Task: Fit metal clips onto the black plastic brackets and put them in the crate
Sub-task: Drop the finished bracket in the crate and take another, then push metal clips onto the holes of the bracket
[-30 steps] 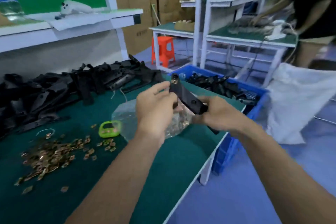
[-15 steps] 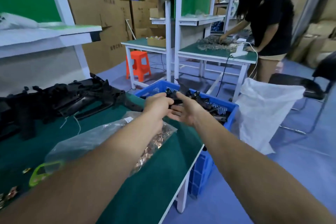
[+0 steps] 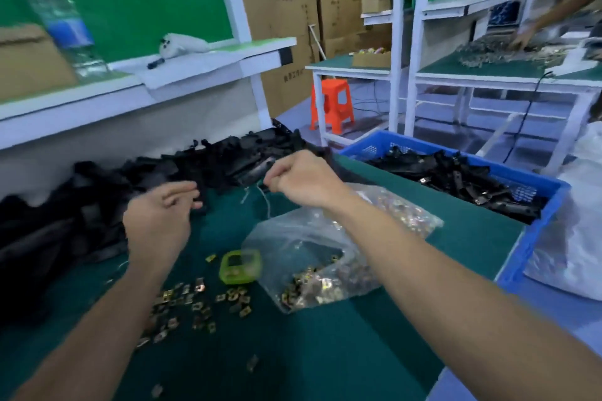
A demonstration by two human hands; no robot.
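Note:
A long heap of black plastic brackets lies along the back of the green table. My left hand hovers at the heap's near edge, fingers apart and empty. My right hand is at the right end of the heap with its fingers curled tight; whether they hold a bracket is hidden. Loose metal clips are scattered in front of my left forearm. A clear plastic bag of clips lies under my right forearm. The blue crate at the table's right end holds several brackets.
A small green plastic case sits between the loose clips and the bag. A white sack stands right of the crate. An orange stool and white workbenches are behind. Another person's arm works at the far bench.
Both hands held a bracket, reached out over the blue crate, and have come back to the heap without it. The view has swung from the crate back to the table.

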